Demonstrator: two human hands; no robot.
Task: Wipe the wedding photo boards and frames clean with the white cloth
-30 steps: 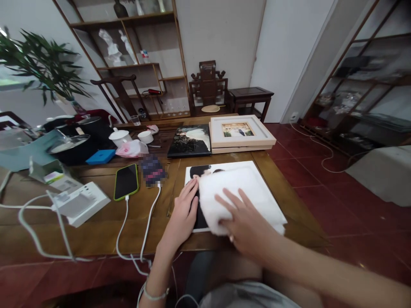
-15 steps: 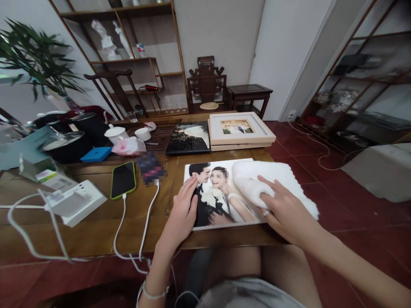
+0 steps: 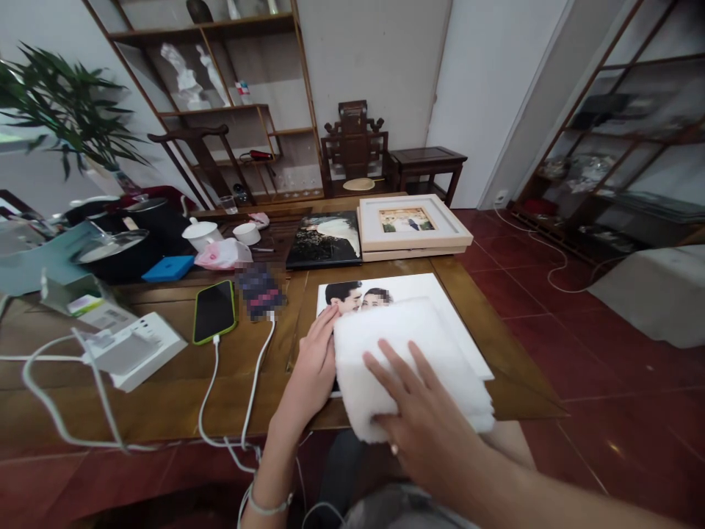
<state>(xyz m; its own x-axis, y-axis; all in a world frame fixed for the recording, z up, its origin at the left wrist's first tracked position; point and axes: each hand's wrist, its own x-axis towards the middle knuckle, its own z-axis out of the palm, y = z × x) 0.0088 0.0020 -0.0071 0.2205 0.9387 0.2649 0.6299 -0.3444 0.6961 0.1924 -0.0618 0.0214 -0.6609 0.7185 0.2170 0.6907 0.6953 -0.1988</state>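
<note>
A white-edged photo panel showing a couple lies on the wooden table in front of me. My left hand rests flat along its left side, fingers stretched out, fingertips on the picture. Over the panel's lower middle lies a fluffy white cloth, folded in layers, covering most of the couple. My right hand presses on top of this cloth with fingers spread; a ring shows on one finger. The cloth's near edge reaches past the front edge of the panel.
Behind the panel lie a dark photo panel and stacked pale frames. Left of me are a green-cased phone on a white cable, a blurred dark item, a white power strip, a blue box and pots.
My right hand has swept the white cloth left and toward me across the panel, uncovering the panel's right side. Its fingers are now more spread. My left hand stays in place.
</note>
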